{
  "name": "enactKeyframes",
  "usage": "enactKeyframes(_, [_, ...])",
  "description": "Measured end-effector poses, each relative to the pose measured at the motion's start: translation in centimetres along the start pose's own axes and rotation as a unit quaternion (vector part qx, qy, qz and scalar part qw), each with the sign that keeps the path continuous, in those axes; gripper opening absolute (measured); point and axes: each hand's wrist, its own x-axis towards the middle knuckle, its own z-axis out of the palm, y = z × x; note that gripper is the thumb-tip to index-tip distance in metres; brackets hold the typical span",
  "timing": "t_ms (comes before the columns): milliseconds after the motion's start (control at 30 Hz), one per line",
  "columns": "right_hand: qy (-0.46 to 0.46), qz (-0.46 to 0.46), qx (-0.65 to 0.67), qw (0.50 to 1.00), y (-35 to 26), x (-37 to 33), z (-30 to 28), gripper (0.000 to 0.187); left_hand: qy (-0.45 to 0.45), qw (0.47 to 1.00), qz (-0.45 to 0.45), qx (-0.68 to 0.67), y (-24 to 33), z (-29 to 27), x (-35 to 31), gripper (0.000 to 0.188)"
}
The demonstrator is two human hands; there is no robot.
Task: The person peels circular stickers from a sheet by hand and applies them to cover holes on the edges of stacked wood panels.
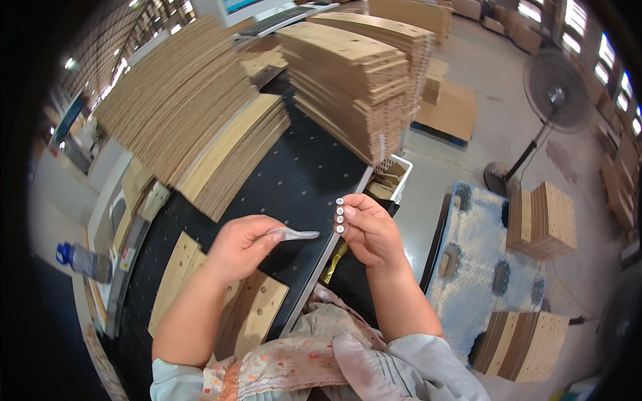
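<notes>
My left hand [244, 247] is closed in a pinch on a thin whitish strip [299, 234], which sticks out to the right over the black table. Close to it on the right, my right hand [371, 229] is held up past the table's edge with its fingers bent together. Several small round white stickers [340, 219] with dark marks line up at its fingertips. Whether they sit on a strip or on the fingers themselves, I cannot tell. Below my left forearm lie loose wooden boards with holes [257, 307], partly covered by the arm.
Tall stacks of boards stand at the far left [180, 100] and far middle [344, 73] of the black table [301, 154]. A white basket [401, 175] sits beyond its right edge. A blue pallet [485, 260], board stacks [542, 217] and a fan [557, 97] occupy the floor at right. A bottle [85, 262] is at left.
</notes>
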Motion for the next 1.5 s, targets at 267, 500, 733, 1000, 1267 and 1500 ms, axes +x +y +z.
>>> enactKeyframes(267, [0.089,-0.141,-0.045,0.985,-4.3,2.7,-5.9,0.012,-0.027,0.933,0.146,0.329,8.0,-4.5,11.1,0.008])
enactKeyframes(500, [0.146,-0.238,-0.226,0.933,-6.3,8.4,-8.8,0.007,-0.005,0.903,0.273,0.331,8.5,-6.3,21.2,0.028])
enactKeyframes(733, [0.181,-0.299,-0.383,0.855,-7.0,11.3,-9.9,0.007,-0.047,0.93,0.234,0.279,5.3,-4.8,24.1,0.029])
enactKeyframes(1000, [0.181,-0.301,-0.41,0.842,-7.8,11.5,-9.3,0.007,-0.027,0.912,0.261,0.315,4.7,-4.5,24.4,0.027])
enactKeyframes(1267, [0.207,-0.328,-0.47,0.793,-7.2,11.9,-9.0,0.007,-0.033,0.909,0.262,0.322,4.5,-5.0,24.3,0.027])
enactKeyframes(1500, [0.198,-0.403,-0.516,0.73,-6.8,12.2,-9.2,0.007,-0.034,0.908,0.271,0.317,4.5,-4.9,24.4,0.026])
